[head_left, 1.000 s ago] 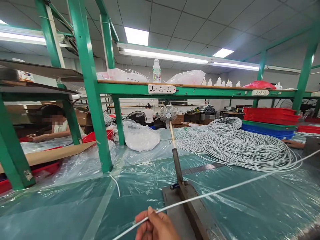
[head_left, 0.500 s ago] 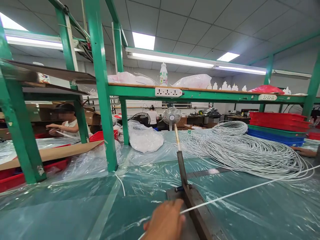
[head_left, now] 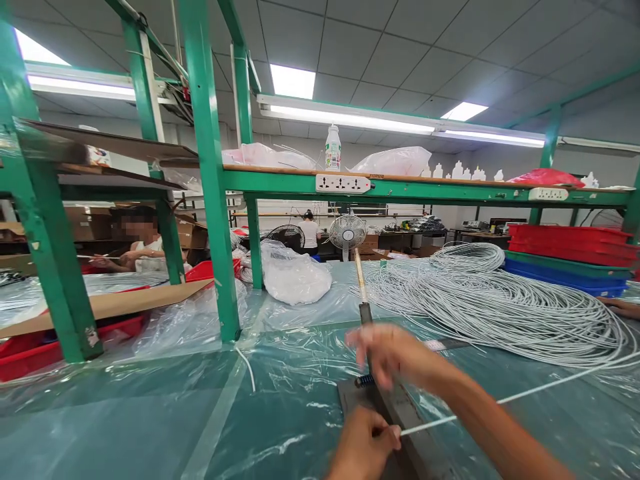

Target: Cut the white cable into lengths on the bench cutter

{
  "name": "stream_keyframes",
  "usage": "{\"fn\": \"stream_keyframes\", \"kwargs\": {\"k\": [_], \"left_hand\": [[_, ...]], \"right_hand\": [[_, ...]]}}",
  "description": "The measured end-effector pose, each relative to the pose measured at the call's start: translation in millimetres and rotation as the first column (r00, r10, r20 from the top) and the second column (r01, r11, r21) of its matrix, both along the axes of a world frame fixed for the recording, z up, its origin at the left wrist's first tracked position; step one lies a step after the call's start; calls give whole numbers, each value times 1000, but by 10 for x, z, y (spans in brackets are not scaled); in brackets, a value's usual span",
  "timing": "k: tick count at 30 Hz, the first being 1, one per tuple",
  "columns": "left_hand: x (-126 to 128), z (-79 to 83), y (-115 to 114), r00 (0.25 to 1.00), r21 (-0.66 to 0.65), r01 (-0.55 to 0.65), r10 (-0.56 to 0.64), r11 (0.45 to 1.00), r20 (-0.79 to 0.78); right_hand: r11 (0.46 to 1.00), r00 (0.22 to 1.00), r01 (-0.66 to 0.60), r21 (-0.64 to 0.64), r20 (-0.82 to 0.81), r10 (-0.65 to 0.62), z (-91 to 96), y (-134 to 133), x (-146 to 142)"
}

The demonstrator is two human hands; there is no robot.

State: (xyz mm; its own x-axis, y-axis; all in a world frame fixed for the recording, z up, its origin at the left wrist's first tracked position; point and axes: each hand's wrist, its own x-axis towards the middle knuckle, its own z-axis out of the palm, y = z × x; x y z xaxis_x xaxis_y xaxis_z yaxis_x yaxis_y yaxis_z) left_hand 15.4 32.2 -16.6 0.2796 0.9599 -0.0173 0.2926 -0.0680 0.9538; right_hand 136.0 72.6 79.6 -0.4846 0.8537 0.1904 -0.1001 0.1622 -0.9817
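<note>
My left hand (head_left: 364, 441) pinches a white cable (head_left: 430, 425) between thumb and fingers, low over the metal base (head_left: 353, 398) of a lever cutter. The cable runs right, passing under my right forearm, toward a big loose coil of cable (head_left: 500, 300). My right hand (head_left: 395, 352), blurred by motion, is over the cutter's dark lever arm (head_left: 366, 312) with its fingers apart; whether it touches the lever I cannot tell. A blue-black spring (head_left: 365, 381) sits at the pivot. Part of the blade is hidden behind my hands.
A short cable offcut (head_left: 247, 368) lies left on the plastic-covered table (head_left: 150, 427). Green posts (head_left: 213, 200) carry a shelf with a power strip (head_left: 343, 183). Stacked trays (head_left: 570, 247) stand at right. A co-worker (head_left: 143, 247) sits at left; another person's hand (head_left: 623, 307) shows at right.
My right hand has come in from the right, over the lever arm. My left hand has shifted right and now pinches the cable near the cutter. The view has turned slightly left.
</note>
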Motion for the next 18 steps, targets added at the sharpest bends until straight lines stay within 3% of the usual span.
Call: {"fn": "stream_keyframes", "kwargs": {"k": [2,4,8,13,18], "left_hand": [[9,-46,9,997,37,-33,36,999,-64],[19,-103,28,988,75,-72,82,995,-131],[50,-215,81,952,74,-159,173,985,-253],[87,-257,115,918,70,-213,224,975,-326],[115,-267,135,923,25,-257,253,966,-288]], "right_hand": [[956,954,293,-23,-55,-294,255,397,-12],[906,905,418,-68,-50,-421,423,835,-29],[899,921,384,-211,15,-390,494,1416,-135],[867,913,393,-306,20,-407,466,1474,-253],[898,932,295,-325,-107,-345,594,1261,-62]]}}
